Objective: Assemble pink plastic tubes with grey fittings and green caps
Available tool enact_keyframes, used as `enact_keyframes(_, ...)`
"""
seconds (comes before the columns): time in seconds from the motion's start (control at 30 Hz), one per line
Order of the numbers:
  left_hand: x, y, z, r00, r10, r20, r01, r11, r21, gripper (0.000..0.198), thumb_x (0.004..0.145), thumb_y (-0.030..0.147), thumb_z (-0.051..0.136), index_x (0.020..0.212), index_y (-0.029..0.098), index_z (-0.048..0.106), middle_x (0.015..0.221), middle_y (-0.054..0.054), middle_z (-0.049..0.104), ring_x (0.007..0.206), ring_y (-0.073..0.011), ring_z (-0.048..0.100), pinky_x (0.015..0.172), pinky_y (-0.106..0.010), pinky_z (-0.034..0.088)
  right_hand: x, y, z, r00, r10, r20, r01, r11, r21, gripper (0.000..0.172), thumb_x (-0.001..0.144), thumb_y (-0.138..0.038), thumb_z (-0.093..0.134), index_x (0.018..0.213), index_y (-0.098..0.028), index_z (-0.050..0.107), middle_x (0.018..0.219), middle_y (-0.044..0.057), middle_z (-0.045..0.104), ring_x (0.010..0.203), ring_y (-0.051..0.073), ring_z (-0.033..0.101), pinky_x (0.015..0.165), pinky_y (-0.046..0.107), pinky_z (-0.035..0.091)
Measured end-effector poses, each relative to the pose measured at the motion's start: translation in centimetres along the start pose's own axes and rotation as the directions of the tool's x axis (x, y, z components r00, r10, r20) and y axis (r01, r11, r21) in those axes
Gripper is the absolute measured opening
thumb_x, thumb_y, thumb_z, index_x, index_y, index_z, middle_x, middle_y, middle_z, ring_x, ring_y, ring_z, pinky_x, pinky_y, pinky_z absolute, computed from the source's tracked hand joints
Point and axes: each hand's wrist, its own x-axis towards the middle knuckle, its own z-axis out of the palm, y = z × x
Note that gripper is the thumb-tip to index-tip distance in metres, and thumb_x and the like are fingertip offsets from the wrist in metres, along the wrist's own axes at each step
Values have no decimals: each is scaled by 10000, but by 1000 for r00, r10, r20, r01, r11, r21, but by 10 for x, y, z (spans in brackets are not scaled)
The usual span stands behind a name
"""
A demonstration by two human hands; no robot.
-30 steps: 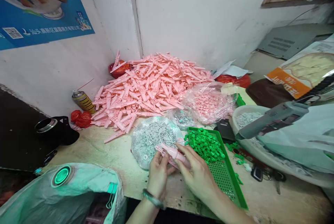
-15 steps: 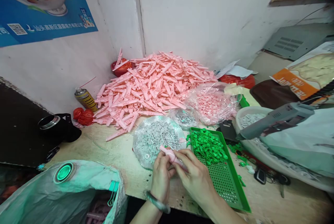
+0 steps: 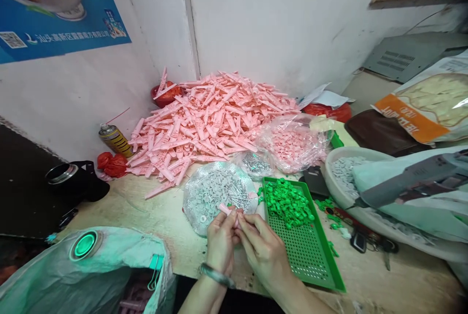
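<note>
My left hand (image 3: 221, 244), with a bangle on its wrist, and my right hand (image 3: 263, 254) meet over the workbench and pinch a pink plastic part (image 3: 225, 209). Most of that part is hidden by my fingers. Just behind my hands lies a clear bag of grey small parts and metal pins (image 3: 214, 197). To the right of my right hand is a green perforated tray (image 3: 303, 250) holding a heap of green plastic pieces (image 3: 287, 203). A large pile of long pink plastic parts (image 3: 208, 124) rises against the wall.
A clear bag of small pink parts (image 3: 292, 143) and a bag of metal bits (image 3: 256, 164) touch the pile. On the right, a glue gun (image 3: 413, 180) lies over a white basin (image 3: 338, 177). A teal sack (image 3: 84, 265) hangs at the near left edge.
My hands have closed in on each other, and the pink part is now mostly covered by my fingers. The view has shifted slightly.
</note>
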Motion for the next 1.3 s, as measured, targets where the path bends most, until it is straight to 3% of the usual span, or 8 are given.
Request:
enact_keyframes(0.6, 4, 6, 11, 1000, -16, 0, 16, 994, -107, 191, 711, 205, 785, 827, 127, 655, 764, -63, 720, 577, -111, 643, 521, -186, 502, 21, -2, -15, 993, 66, 102, -71, 996, 48, 342, 924, -126, 488, 1210, -237, 641, 1028, 92, 664, 938, 210, 661, 762, 326, 584)
enact_keyframes(0.67, 0, 10, 10, 998, 43, 41, -39, 994, -98, 292, 663, 264, 829, 858, 128, 659, 819, -76, 729, 612, -129, 659, 519, -194, 506, 30, -1, -27, 962, 214, 171, -233, 967, 101, 300, 900, -203, 548, 1186, -227, 637, 1060, 91, 663, 960, 234, 647, 802, 363, 560)
enact_keyframes(0.77, -9, 14, 7, 975, 197, 101, -192, 980, -60, 425, 636, 371, 843, 948, 145, 662, 960, -96, 726, 786, -194, 696, 605, -236, 548, 39, 0, -45, 825, 409, 389, -521, 818, 245, 197, 891, -362, 573, 951, -195, 658, 841, 42, 667, 742, 197, 631, 649, 299, 527)
enact_keyframes(0.83, -13, 15, 4, 948, 289, 131, -291, 957, -9, 445, 684, 412, 807, 1016, 156, 656, 1031, -108, 712, 894, -227, 692, 683, -267, 565, 40, -1, -50, 755, 424, 501, -627, 691, 359, 271, 888, -436, 569, 793, -186, 607, 665, -11, 585, 589, 146, 548, 529, 241, 458)
enact_keyframes(0.93, -12, 14, 3, 928, 347, 138, -356, 933, 47, 421, 739, 413, 766, 1052, 160, 644, 1062, -117, 697, 956, -242, 680, 752, -293, 571, 39, 6, -45, 736, 409, 539, -656, 625, 422, 328, 887, -490, 557, 782, -180, 579, 620, -34, 538, 539, 123, 506, 485, 220, 427)
enact_keyframes(1.07, -4, 17, 10, 966, 255, 34, -252, 965, -73, 230, 843, 298, 675, 1023, 174, 604, 1066, -106, 687, 1008, -227, 669, 818, -324, 573, 70, 57, -37, 834, 428, 348, -445, 895, -33, 297, 910, -406, 527, 773, -184, 668, 681, -7, 639, 639, 156, 599, 584, 243, 484)
enact_keyframes(1.2, -3, 24, 17, 998, 65, -2, -64, 970, -233, 80, 959, 227, 463, 1011, 202, 519, 1053, -119, 679, 972, -237, 693, 827, -422, 582, 125, 138, -54, 828, 560, -27, -535, 775, -335, 280, 903, -130, 432, 990, -99, 696, 1019, 185, 652, 1041, 312, 562, 874, 441, 430)
enact_keyframes(1.3, -7, 25, 15, 998, -14, 67, 32, 963, -267, 65, 941, 263, 501, 978, 215, 476, 1019, -108, 675, 948, -295, 704, 804, -523, 580, 144, 179, -67, 804, 583, -118, -565, 685, -460, 191, 848, -72, 509, 888, -30, 691, 1042, 283, 608, 1132, 397, 486, 918, 526, 367)
